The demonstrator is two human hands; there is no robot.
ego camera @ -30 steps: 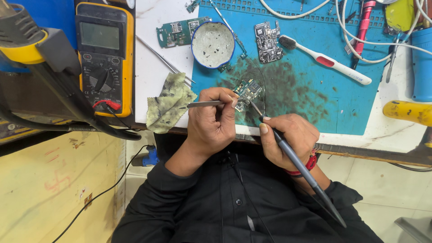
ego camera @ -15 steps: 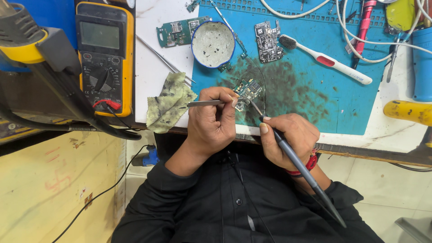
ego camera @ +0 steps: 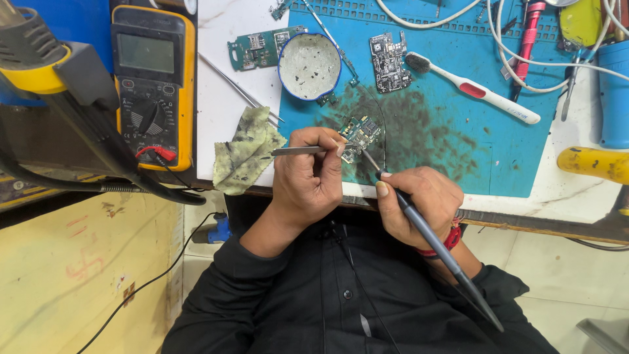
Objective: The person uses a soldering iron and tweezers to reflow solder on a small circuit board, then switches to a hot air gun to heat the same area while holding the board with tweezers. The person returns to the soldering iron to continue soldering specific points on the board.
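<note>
Small circuit board (ego camera: 360, 134) (green, densely studded) lies flat on the mat (ego camera: 511, 151).

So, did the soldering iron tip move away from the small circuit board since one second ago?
No. The soldering iron in the right hand keeps its tip at the small circuit board, below the round tin.

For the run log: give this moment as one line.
left hand: holds tweezers | right hand: holds soldering iron, tip at small circuit board | surface: blue mat | nearby: multimeter, toothbrush
</note>
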